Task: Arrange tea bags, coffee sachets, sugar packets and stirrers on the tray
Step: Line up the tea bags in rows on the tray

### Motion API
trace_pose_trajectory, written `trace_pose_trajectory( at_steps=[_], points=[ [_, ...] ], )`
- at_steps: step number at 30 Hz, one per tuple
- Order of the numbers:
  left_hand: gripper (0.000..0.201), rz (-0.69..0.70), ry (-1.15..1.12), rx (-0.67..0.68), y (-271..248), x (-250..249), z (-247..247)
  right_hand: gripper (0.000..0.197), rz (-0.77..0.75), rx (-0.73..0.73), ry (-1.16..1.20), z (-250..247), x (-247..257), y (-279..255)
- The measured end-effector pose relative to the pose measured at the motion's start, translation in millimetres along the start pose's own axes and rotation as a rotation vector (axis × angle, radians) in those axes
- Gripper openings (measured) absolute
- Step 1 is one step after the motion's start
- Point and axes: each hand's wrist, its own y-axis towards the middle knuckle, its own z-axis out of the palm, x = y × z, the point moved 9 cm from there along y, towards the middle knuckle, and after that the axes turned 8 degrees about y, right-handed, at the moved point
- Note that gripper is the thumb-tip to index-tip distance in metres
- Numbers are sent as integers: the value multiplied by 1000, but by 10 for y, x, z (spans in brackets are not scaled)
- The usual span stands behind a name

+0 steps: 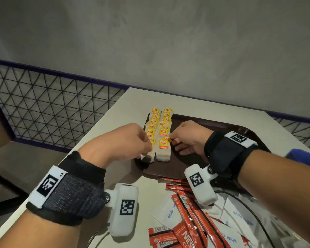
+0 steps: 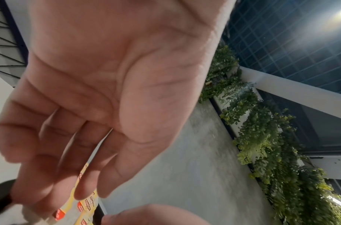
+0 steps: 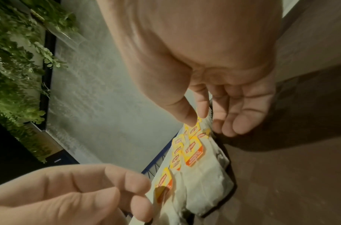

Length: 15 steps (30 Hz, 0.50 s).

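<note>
Red coffee sachets [image 1: 188,219] and white sugar packets [image 1: 170,211] lay unsorted on the desk [image 1: 115,111], while Lipton tea bags [image 1: 158,133] filled two rows on the brown tray [image 1: 195,163]; right hand [image 1: 190,138] pinched a tag, left hand [image 1: 125,142] loosely curled beside them, no stirrers visible.

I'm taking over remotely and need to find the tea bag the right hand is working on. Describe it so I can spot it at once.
Start at the dark brown tray on the pale table, where tea bags lie in two overlapping rows along its left side. Take the right-hand row and follow it toward the person. The bag is the one whose yellow tag the right hand touches at its right edge.
</note>
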Motion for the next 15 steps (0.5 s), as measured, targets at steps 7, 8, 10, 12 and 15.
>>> trace_pose_trajectory(
  at_steps=[7,8,10,12,15],
  points=[
    [11,12,-19,2,18,-7,5,13,-20,-8,-64,-26,67,88],
    [10,14,-20,-2,22,-7,2,16,-40,-11,-78,-26,87,99],
    [10,20,-14,-12,24,-19,-4,15,-87,-27,-109,-29,128,110],
    [9,22,-2,-14,26,-27,0,10,-144,-52,-157,-36,180,117],
    [10,15,32,-10,23,-38,15,8,-241,-50,-234,0,281,113]
  ],
)
